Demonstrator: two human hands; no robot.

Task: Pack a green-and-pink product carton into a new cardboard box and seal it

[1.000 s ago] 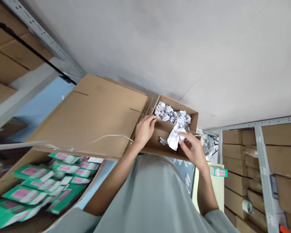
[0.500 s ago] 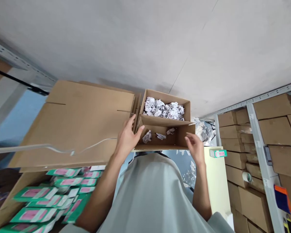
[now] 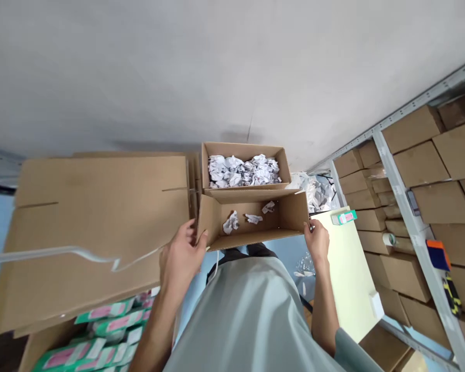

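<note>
An open cardboard box (image 3: pixel 292 212) sits in front of my body, with three crumpled bits of white paper (image 3: pixel 253 219) on its bottom. My left hand (image 3: pixel 180 257) is closed at the box's left end, thumb at the near corner. At the opposite end, my right hand (image 3: pixel 318 243) pinches the right edge of the same box. Directly behind stands a second open box (image 3: pixel 244 150), filled with crumpled white paper (image 3: pixel 245 171).
Flat cardboard sheets (image 3: pixel 104 206) lie stacked on the left, a white strap (image 3: pixel 62 252) across them. Below are green-and-pink packages (image 3: pixel 112 311). To the right, a pale yellow surface (image 3: pixel 344 263) bears a small green package (image 3: pixel 344 217), beside shelves of cartons (image 3: pixel 418 170).
Both hands have come from hovering over the near box to its two ends and closed on it. The camera view has shifted, and the box appears farther left.
</note>
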